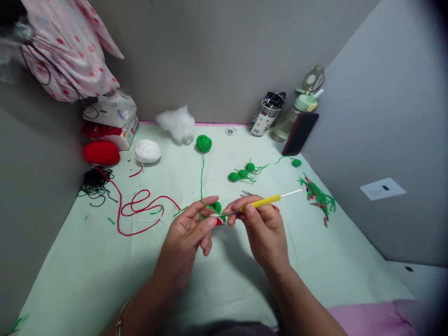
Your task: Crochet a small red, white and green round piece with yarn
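Observation:
My left hand (191,231) pinches a small green and red crochet piece (217,211), with green yarn over its fingers. That strand (202,175) runs up to a green yarn ball (203,143). My right hand (261,224) grips a yellow-handled crochet hook (262,202), whose tip points into the piece. Both hands are closed and nearly touch above the pale green table cover (87,270).
Red yarn ball (101,152), white yarn ball (147,150), black thread (94,182) and a loose red strand (140,210) lie left. Stuffing (177,122), small green crochet pieces (243,171), yarn scraps (318,197), a tin (266,115), bottle (296,114) and phone (300,133) sit right.

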Demonstrator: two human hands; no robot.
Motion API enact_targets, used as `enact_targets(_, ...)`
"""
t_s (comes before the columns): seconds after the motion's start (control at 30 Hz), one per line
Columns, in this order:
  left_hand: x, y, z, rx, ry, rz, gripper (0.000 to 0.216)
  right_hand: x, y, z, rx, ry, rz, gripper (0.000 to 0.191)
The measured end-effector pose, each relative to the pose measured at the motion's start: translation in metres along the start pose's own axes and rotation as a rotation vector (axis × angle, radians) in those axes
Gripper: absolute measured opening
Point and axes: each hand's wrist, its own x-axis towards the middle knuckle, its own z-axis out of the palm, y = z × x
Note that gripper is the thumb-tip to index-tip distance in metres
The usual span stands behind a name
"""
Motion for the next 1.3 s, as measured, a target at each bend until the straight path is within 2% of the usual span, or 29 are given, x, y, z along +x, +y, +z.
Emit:
enact_targets(0.13,-0.001,-0.001,-0.002,0.054,0.023,0.045,0.035,-0.005,-0.004,0.002,-0.194,-0.022,-0.139,0.02)
enact_targets(0.33,-0.002,-0.006,0.001,0.115,0.101,0.136,0.038,-0.014,-0.002,0.005,-0.708,-0.138,-0.598,0.025)
enact_targets(0.4,-0.002,-0.007,0.002,0.075,0.079,0.111,0.046,-0.016,-0.001,0.006,-0.861,-0.143,-0.691,0.028)
enact_targets(0.47,-0.002,-0.005,0.002,-0.021,-0.008,0.005,0.054,-0.017,-0.001,0.006,-0.944,-0.132,-0.718,0.03)
enact_targets(0.53,-0.001,-0.001,0.001,-0.124,-0.092,-0.124,0.054,-0.016,-0.002,0.005,-0.872,-0.097,-0.678,0.03)
enact_targets(0.6,0.0,0.003,0.0,-0.19,-0.108,-0.183,0.048,-0.013,-0.004,0.004,-0.659,-0.032,-0.551,0.026)
enact_targets(0.67,0.0,0.006,-0.001,-0.201,-0.071,-0.157,0.045,-0.008,-0.005,0.004,-0.42,0.015,-0.395,0.022)
enact_targets(0.73,-0.001,0.006,-0.001,-0.161,-0.049,-0.108,0.043,-0.004,-0.004,0.005,-0.276,0.016,-0.278,0.02)
enact_targets(0.83,-0.001,0.001,0.001,-0.059,-0.042,-0.052,0.042,-0.002,-0.003,0.009,-0.272,-0.032,-0.24,0.017)
enact_targets(0.93,0.0,-0.005,0.002,-0.028,-0.019,-0.001,0.046,-0.007,-0.002,0.011,-0.466,-0.053,-0.375,0.022)
enact_targets(1.0,0.001,-0.004,0.002,-0.066,-0.026,-0.032,0.049,-0.01,-0.003,0.009,-0.645,-0.09,-0.505,0.026)
enact_targets(1.07,0.002,-0.001,0.001,-0.131,-0.051,-0.12,0.047,-0.009,-0.004,0.005,-0.686,-0.101,-0.546,0.027)
enact_targets(1.17,0.003,0.005,-0.001,-0.215,-0.044,-0.188,0.041,-0.004,-0.004,0.0,-0.444,0.01,-0.372,0.02)
enact_targets(1.23,0.003,0.005,0.0,-0.208,-0.02,-0.145,0.039,0.0,-0.004,-0.001,-0.266,0.047,-0.23,0.019)
enact_targets(1.3,0.003,0.003,0.001,-0.144,-0.013,-0.073,0.036,0.002,-0.003,0.001,-0.198,0.001,-0.161,0.018)
